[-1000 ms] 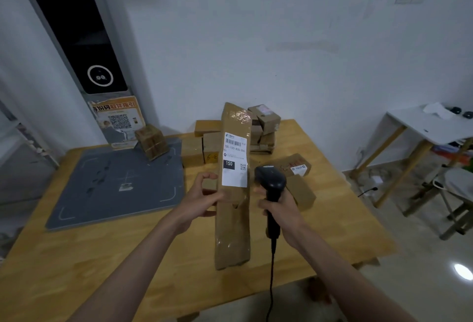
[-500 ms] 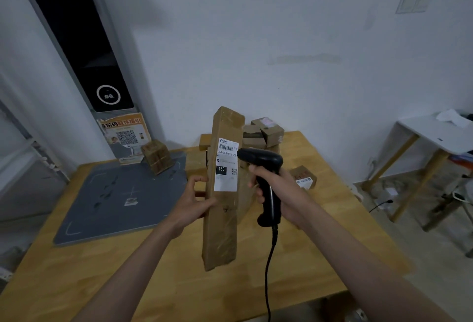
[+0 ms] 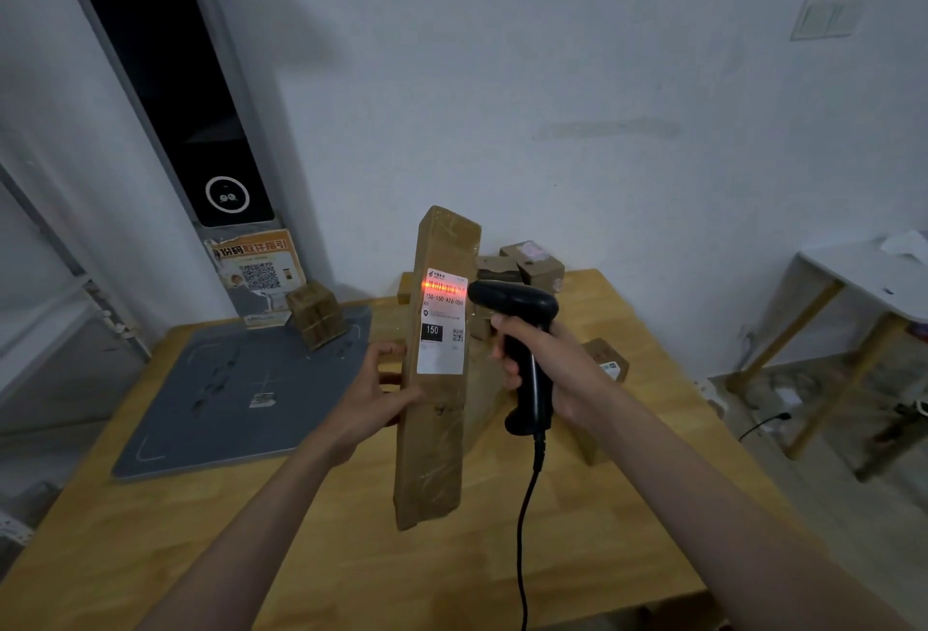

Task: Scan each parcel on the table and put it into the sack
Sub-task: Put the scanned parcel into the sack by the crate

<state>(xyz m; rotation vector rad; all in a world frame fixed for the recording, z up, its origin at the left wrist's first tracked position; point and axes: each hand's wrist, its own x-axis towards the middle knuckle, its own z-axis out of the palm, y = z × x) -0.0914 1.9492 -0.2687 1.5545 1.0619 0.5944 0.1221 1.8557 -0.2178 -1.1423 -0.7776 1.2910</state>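
My left hand (image 3: 374, 392) grips a long brown parcel (image 3: 434, 429) by its left side and holds it upright above the wooden table (image 3: 351, 555). Its white label (image 3: 442, 329) faces me, and a red scan line glows across the barcode at the top. My right hand (image 3: 545, 359) holds a black corded scanner (image 3: 522, 329) just right of the parcel, its head aimed at the label. Several small brown parcels (image 3: 527, 269) are stacked behind the long one, partly hidden by it. No sack is in view.
A grey mat (image 3: 226, 389) covers the table's left part, with a small taped box (image 3: 316, 311) at its far corner. A tall kiosk with a dark screen (image 3: 186, 128) stands behind. One more parcel (image 3: 610, 359) lies behind my right wrist. A white side table (image 3: 868, 279) stands at right.
My right hand lifted the scanner from beside the parcel's middle to its label, and the red scan line lit up on the barcode. The parcel turned slightly more upright.
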